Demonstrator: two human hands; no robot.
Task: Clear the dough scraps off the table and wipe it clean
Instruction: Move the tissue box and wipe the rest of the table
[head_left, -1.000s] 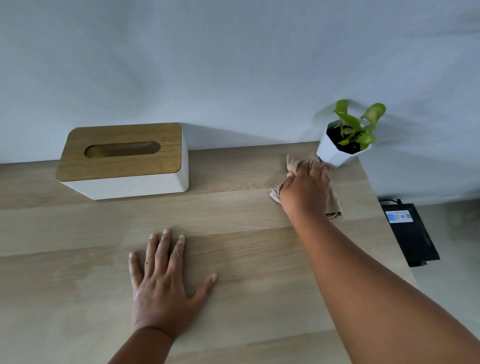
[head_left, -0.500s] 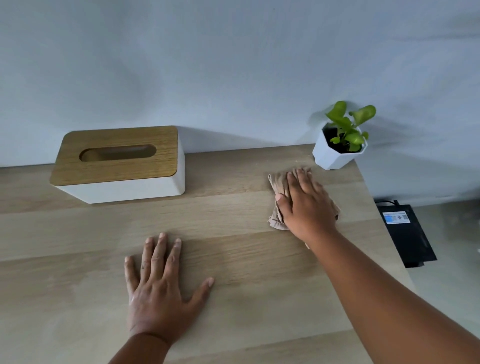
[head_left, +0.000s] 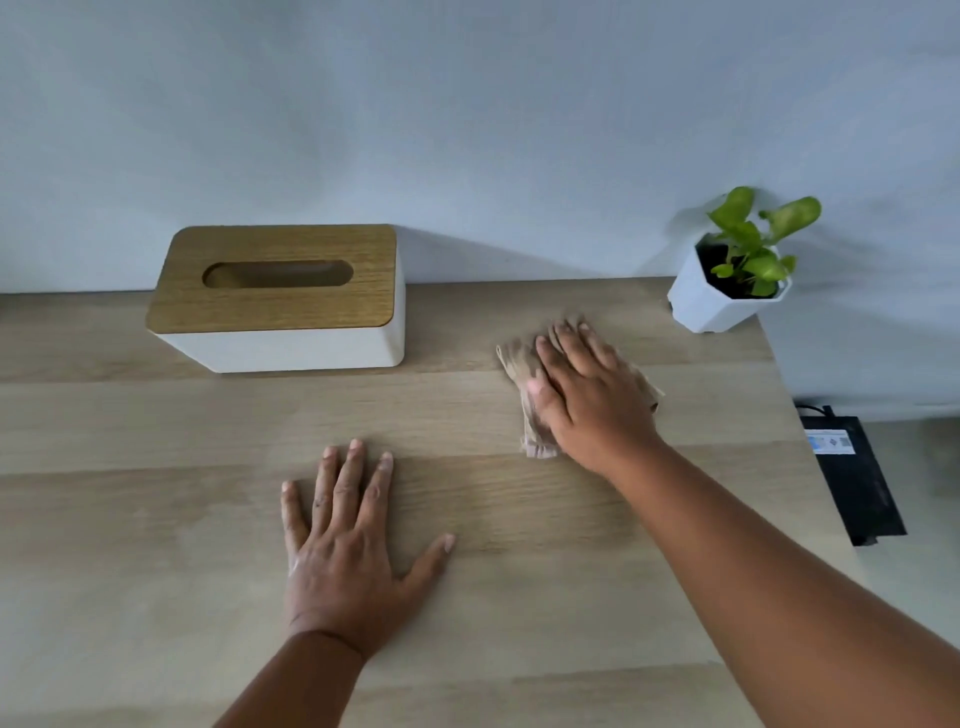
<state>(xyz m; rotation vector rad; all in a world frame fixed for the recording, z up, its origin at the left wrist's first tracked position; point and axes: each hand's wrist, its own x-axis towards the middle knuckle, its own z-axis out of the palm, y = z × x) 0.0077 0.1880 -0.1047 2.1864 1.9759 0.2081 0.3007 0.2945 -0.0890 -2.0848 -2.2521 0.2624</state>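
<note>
Right hand (head_left: 592, 400) flat on crumpled beige cloth (head_left: 522, 374), fingers straight, pressing it onto wooden counter (head_left: 156, 519); grip released, not clenched. Cloth far right of counter's middle, between tissue box (head_left: 278, 301) and potted plant (head_left: 732, 280), apart from both. Left hand (head_left: 345, 551) palm down on bare wood nearer front, fingers spread, grip released, holding nothing. Tissue box and plant at back edge by wall. Black device (head_left: 852, 478) on floor right of counter.
</note>
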